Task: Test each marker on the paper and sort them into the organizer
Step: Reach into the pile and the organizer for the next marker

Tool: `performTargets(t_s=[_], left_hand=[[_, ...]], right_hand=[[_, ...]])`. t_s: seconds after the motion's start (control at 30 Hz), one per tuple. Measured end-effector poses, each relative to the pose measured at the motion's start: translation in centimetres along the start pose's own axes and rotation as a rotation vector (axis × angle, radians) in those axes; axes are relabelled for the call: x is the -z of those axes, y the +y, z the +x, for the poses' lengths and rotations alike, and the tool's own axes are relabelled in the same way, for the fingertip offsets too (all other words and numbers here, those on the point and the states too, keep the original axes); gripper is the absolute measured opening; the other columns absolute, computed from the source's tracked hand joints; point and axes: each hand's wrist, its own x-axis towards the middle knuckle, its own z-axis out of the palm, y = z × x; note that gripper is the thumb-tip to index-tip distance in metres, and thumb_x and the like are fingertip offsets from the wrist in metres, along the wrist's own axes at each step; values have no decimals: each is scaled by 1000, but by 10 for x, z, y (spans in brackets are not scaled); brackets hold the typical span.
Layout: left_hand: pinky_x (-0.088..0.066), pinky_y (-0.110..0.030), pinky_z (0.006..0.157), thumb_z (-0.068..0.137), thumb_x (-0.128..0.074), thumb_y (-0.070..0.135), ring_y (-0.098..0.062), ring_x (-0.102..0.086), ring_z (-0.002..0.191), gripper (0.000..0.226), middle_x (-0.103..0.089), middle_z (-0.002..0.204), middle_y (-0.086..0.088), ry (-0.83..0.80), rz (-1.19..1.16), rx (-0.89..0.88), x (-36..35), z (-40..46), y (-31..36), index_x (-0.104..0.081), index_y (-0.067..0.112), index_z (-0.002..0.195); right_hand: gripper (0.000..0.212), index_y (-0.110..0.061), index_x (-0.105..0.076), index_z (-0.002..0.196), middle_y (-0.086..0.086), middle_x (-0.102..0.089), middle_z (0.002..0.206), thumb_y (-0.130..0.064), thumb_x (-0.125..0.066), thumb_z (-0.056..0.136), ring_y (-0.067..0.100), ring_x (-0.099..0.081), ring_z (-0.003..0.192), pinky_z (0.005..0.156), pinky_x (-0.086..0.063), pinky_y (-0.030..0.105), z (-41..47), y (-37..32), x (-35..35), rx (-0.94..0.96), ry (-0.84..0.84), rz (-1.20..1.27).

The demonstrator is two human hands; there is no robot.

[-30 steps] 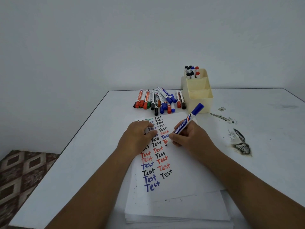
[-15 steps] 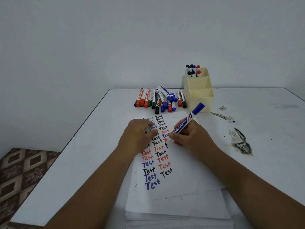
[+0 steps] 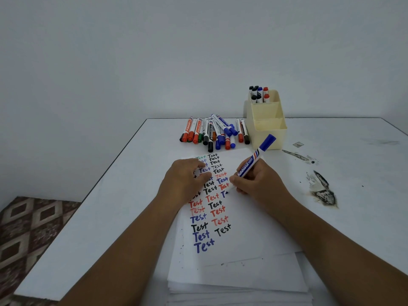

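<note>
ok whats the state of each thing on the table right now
blue marker: uncapped, cap posted on back end, tip on paper
right hand: grips blue marker
left hand: flat, presses paper
paper: partly filled with "Test"
organizer: back compartment holds markers
loose markers: capped, lying down

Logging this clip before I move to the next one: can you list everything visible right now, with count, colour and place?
blue marker: one, white barrel, blue cap on its back end, in the right hand, tip on the paper.
loose markers: a pile, too overlapped to count; red, blue, black and green caps; left of the organizer.
sorted markers: about seven; black, blue and red; organizer's rear compartment.
organizer: one, cream, far side of the table.
paper: a stack, white, top sheet covered in "Test" words.
table: one, white, dark stains at right.
left hand: presses the paper flat.
right hand: grips the blue marker.
</note>
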Motion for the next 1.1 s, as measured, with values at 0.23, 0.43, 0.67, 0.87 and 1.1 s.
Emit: performTargets(t_s=[0.23, 0.43, 0.67, 0.87, 1.1], left_hand=[[-49, -31, 97, 88, -63, 61, -10, -58, 115, 48, -62, 134, 8, -5, 28, -1, 0, 1, 0, -65, 33, 126], [-48, -26, 91, 87, -63, 61, -8, -59, 111, 47, -63, 132, 10, -2, 25, -7, -1, 1, -1, -65, 33, 125], [-45, -25, 91, 87, -63, 61, -8, -58, 113, 47, -63, 132, 10, -6, 24, -6, -1, 1, -2, -65, 33, 125], [-50, -30, 94, 87, -63, 62, -9, -59, 113, 48, -63, 132, 10, -14, 17, -1, -1, 1, -2, -65, 34, 125], [-50, -34, 97, 87, -65, 60, -10, -58, 115, 47, -62, 133, 10, -19, -9, 5, 1, -1, -1, -65, 34, 125]], right_hand=[[27, -25, -55, 96, 2, -72, 85, -31, -79, 85, 12, -67, 68, 68, -58, 22, -1, -1, 1, -4, -1, 4], [25, -22, -55, 97, 2, -71, 81, -30, -77, 87, 12, -66, 64, 66, -56, 22, 2, 0, 2, -25, 38, 18], [26, -23, -53, 99, 3, -70, 86, -29, -76, 88, 12, -64, 67, 65, -53, 21, 2, 0, 1, -28, 35, -25], [25, -19, -57, 101, 1, -71, 79, -30, -76, 89, 11, -65, 64, 68, -55, 25, 2, 2, 2, -10, 60, -16], [32, -16, -54, 110, 5, -68, 91, -30, -74, 89, 16, -64, 76, 76, -56, 30, 4, 3, 0, -40, 52, -59]])
